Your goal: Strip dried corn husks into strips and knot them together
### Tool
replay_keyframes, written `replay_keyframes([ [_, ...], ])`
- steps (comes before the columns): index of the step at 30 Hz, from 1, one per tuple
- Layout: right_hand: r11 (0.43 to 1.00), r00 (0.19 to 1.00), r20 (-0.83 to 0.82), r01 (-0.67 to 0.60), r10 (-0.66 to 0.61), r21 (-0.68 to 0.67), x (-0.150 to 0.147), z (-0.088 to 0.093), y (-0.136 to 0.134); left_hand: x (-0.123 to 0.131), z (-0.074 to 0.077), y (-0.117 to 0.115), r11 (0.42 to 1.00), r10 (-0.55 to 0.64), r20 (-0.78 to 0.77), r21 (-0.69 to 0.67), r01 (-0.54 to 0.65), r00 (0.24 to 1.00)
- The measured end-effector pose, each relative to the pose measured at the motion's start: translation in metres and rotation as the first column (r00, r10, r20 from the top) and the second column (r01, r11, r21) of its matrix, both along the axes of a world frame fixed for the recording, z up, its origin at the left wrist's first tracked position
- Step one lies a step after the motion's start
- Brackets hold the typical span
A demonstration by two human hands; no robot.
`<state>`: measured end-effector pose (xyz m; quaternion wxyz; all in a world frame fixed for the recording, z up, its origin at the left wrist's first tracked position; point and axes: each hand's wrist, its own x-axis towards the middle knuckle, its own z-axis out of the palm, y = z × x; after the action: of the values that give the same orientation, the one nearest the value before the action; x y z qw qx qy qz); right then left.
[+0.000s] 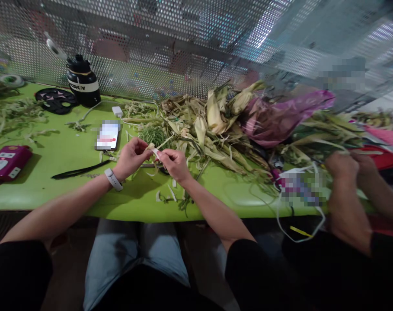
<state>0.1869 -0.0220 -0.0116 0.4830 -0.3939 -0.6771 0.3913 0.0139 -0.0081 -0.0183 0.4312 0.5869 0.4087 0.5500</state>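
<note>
Item 1: pale strip (155, 153), small, short; centre of frame, just left of the middle, raised above the green table (241, 194). Exact nature too small to tell; by its colour, probably a piece of corn husk.

Item 2: left hand (133, 157), white wristband (113, 179) at the wrist. Thumb and forefinger brought together at the strip's left end, hardly any gap showing; other fingers loosely curled.

Item 3: right hand (176, 164). Thumb and forefinger pinched tight on the strip's right end; remaining fingers folded in.

Step in hand, as judged: fine fingertip work on 1 strip held between 2 hands, likely peeling, splitting or twisting it. Next move seems to call for both pinches kept firm and light, with a small, even pull or turn; a thin piece could tear if tugged.

Surroundings: husk heap (212, 147), dry and tangled, centre to right of centre; bundle of green strands (150, 137), just above the hands; pale scraps (173, 193), loose, lower centre; phone (107, 136), left of centre, screen lit; black strap (82, 170), left, below the phone. Far right: a co-worker's 2 hands (343, 168), blurred, contents unclear.
</note>
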Motion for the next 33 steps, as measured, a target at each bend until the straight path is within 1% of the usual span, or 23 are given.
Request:
replay_keyframes([
  [2, 1.000, 1.000, 0.005, 0.011, -0.011, 0.009, -0.0002, 0.0009, 0.0000, 0.0003, 0.0005, -0.0001, 1.000, 0.003, 0.007, 0.002, -0.003, 1.000],
  [5, 0.997, 0.997, 0.017, 0.078, -0.078, 0.025, -0.0002, 0.0014, 0.0007, 0.0005, 0.0014, -0.0003, 1.000, 0.011, 0.000, -0.005, -0.011, 1.000],
  [7, 0.992, 0.992, 0.024, 0.124, -0.124, 0.023, -0.0002, 0.0007, 0.0017, 0.0005, 0.0015, -0.0003, 1.000, 0.013, -0.011, -0.004, -0.013, 1.000],
  [10, 0.989, 0.989, 0.022, 0.149, -0.149, 0.006, -0.0007, -0.0008, 0.0026, 0.0005, 0.0006, 0.0001, 1.000, 0.008, -0.012, -0.007, -0.008, 1.000],
  [18, 0.993, 0.990, 0.071, 0.119, -0.119, 0.007, -0.0016, -0.0002, 0.0014, 0.0008, -0.0017, -0.0005, 1.000, 0.016, -0.048, 0.027, -0.015, 0.999],
  [23, 0.991, 0.988, 0.080, 0.129, -0.132, 0.034, -0.0004, 0.0008, 0.0020, -0.0004, -0.0019, -0.0003, 0.999, 0.027, -0.072, 0.031, -0.024, 0.997],
  [27, 0.989, 0.986, 0.083, 0.143, -0.147, 0.047, -0.0001, 0.0031, 0.0018, -0.0012, -0.0031, -0.0007, 0.997, 0.044, -0.142, 0.065, -0.035, 0.989],
  [33, 0.993, 0.986, 0.113, 0.116, -0.119, 0.032, -0.0007, 0.0044, -0.0007, 0.0002, -0.0028, -0.0045, 0.990, 0.091, -0.206, 0.122, -0.067, 0.974],
])
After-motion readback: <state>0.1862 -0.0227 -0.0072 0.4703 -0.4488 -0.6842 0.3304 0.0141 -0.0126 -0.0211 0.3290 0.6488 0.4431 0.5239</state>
